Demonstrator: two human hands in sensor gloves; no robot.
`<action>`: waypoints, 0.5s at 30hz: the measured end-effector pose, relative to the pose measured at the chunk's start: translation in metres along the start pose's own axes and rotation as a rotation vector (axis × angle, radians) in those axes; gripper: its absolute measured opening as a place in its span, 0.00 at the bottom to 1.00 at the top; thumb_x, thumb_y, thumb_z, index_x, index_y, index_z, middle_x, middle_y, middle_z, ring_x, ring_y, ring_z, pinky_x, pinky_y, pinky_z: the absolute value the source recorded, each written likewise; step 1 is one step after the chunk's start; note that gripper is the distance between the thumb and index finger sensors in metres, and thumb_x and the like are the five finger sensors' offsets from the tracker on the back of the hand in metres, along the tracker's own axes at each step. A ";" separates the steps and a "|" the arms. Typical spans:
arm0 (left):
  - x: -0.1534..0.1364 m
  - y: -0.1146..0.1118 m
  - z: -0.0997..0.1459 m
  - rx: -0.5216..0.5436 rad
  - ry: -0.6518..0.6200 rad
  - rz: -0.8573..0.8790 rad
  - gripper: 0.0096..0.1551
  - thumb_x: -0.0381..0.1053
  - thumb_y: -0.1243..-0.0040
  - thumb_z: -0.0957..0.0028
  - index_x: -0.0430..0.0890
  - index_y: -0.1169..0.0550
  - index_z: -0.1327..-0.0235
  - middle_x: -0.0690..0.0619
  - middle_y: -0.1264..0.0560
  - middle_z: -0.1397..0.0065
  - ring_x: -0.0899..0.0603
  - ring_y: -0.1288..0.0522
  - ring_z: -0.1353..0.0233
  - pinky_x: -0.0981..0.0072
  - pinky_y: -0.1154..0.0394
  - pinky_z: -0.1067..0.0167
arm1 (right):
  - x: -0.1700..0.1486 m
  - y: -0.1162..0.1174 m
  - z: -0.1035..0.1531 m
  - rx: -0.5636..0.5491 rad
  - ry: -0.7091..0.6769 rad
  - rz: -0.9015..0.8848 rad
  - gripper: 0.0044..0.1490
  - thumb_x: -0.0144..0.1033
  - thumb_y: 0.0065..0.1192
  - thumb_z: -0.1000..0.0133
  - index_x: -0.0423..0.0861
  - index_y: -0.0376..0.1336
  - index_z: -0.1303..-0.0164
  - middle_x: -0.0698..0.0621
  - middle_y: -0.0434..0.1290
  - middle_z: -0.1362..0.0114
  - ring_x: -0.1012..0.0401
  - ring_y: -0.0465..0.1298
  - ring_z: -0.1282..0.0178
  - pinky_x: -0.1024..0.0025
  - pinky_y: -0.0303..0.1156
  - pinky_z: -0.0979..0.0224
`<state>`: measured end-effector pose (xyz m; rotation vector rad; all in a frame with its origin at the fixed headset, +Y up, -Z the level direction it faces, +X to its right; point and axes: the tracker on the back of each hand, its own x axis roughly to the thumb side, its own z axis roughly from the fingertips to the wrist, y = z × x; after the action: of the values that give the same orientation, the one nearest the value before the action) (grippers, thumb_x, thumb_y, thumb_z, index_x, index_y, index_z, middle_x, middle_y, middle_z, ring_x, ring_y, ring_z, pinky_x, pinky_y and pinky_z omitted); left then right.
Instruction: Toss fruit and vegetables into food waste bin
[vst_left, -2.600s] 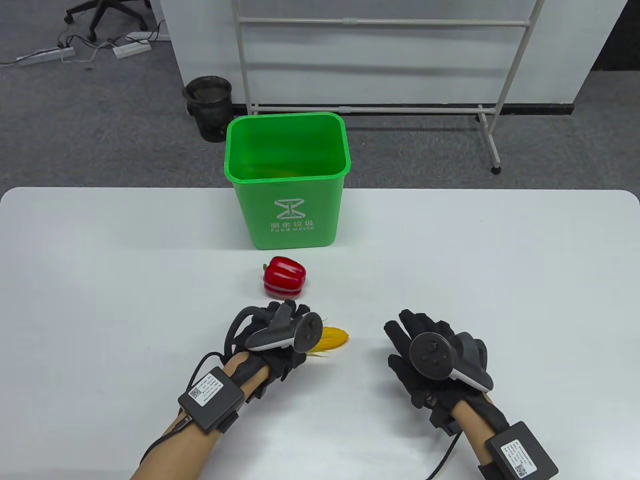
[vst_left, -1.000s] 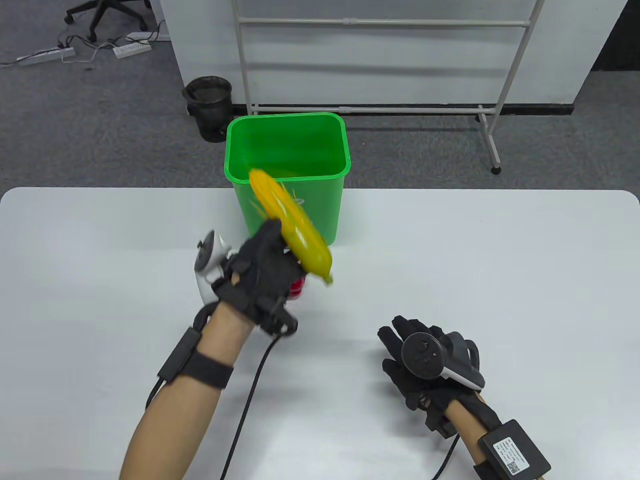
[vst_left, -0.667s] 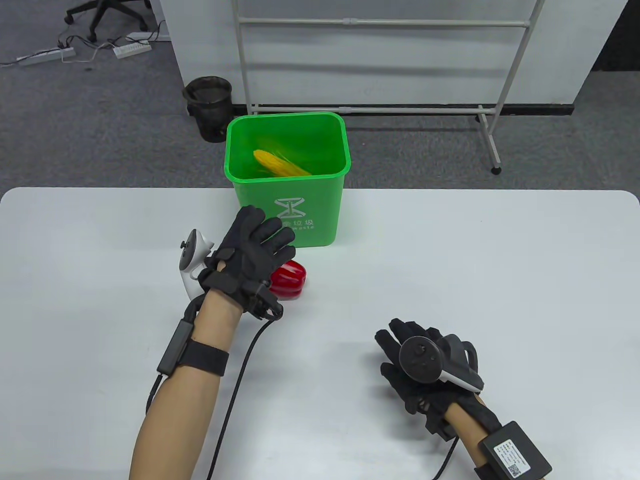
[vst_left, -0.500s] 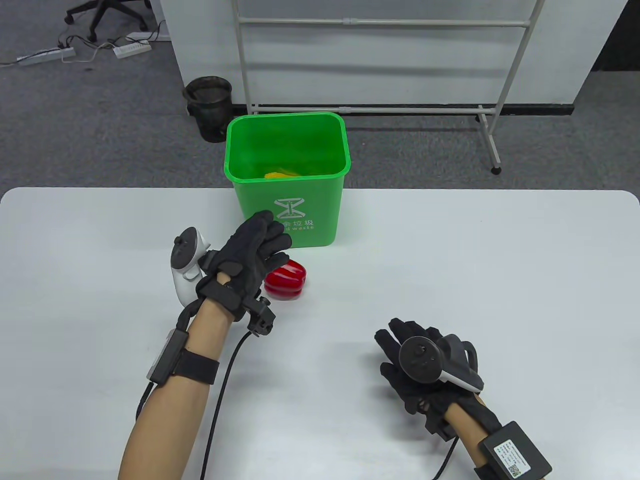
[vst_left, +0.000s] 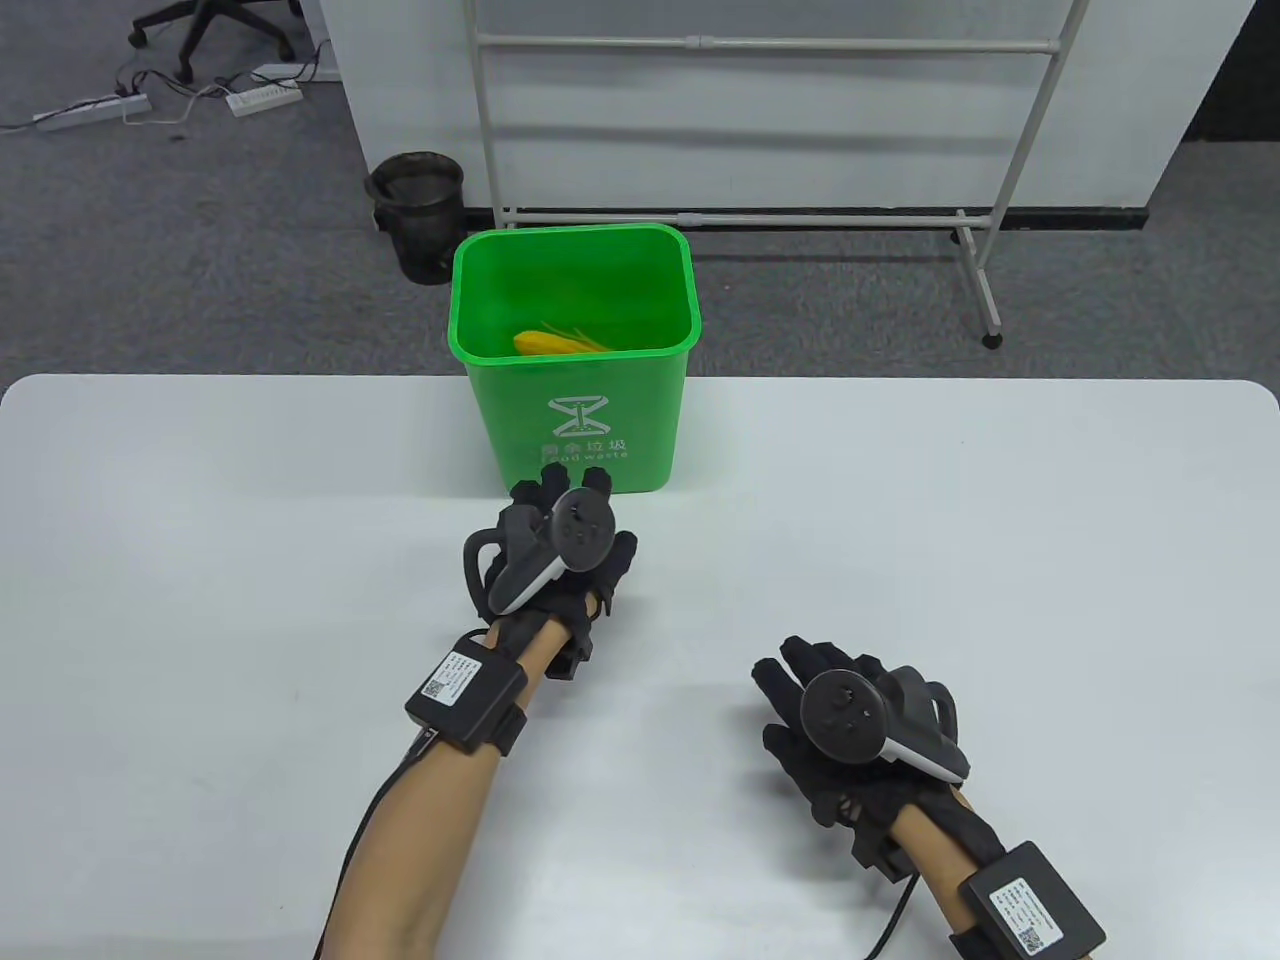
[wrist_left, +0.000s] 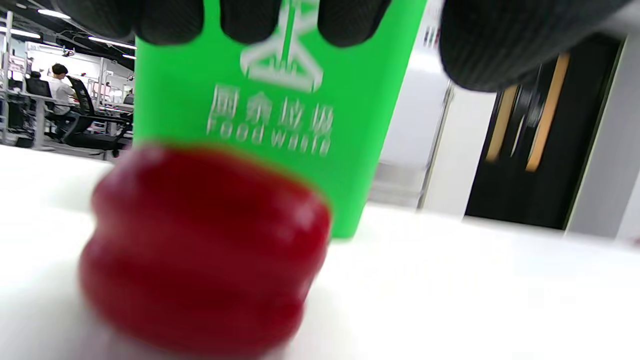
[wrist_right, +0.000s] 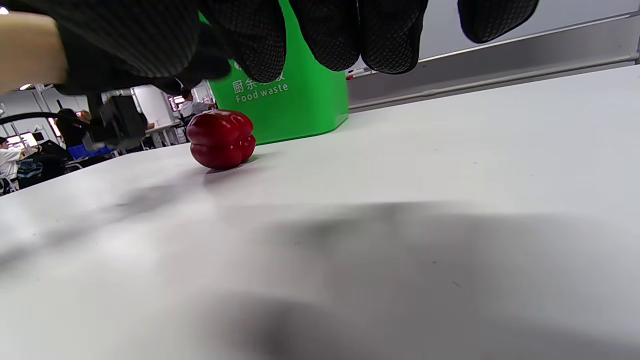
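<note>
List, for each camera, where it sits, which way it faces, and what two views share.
Table view: overhead, looking down at the table; both forearms, left hand, right hand.
Left wrist view: low, facing the green bin; fingertips on top.
Right wrist view: near the tabletop, facing left; fingers above.
Both wrist views share the red pepper.

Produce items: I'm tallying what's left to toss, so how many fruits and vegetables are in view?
2. A red bell pepper sits on the table in front of the green bin, under the left hand. A corn cob lies inside the bin; more may be hidden there.
</note>
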<state>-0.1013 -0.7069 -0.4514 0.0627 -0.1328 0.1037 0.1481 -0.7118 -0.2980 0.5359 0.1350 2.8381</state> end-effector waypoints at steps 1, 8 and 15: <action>0.002 -0.007 -0.002 -0.016 0.004 -0.038 0.52 0.69 0.38 0.57 0.50 0.42 0.23 0.30 0.52 0.17 0.12 0.44 0.25 0.19 0.41 0.33 | -0.001 0.000 0.000 0.000 0.002 -0.003 0.45 0.54 0.58 0.50 0.51 0.55 0.21 0.43 0.54 0.15 0.39 0.59 0.14 0.28 0.52 0.22; -0.003 -0.041 -0.014 -0.070 0.072 -0.112 0.52 0.65 0.31 0.59 0.51 0.41 0.25 0.27 0.51 0.19 0.12 0.39 0.27 0.20 0.35 0.35 | -0.003 -0.001 0.000 -0.003 0.004 -0.012 0.45 0.54 0.58 0.50 0.51 0.55 0.21 0.43 0.54 0.15 0.39 0.59 0.14 0.28 0.52 0.22; -0.029 -0.015 0.004 0.032 0.028 0.085 0.48 0.62 0.29 0.61 0.49 0.35 0.28 0.26 0.42 0.21 0.15 0.31 0.30 0.23 0.29 0.39 | -0.003 -0.002 0.001 -0.014 -0.001 -0.016 0.45 0.54 0.58 0.50 0.51 0.55 0.21 0.43 0.54 0.15 0.39 0.59 0.14 0.28 0.52 0.22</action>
<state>-0.1292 -0.7253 -0.4527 0.0880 -0.1058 0.1912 0.1517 -0.7108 -0.2987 0.5310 0.1183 2.8211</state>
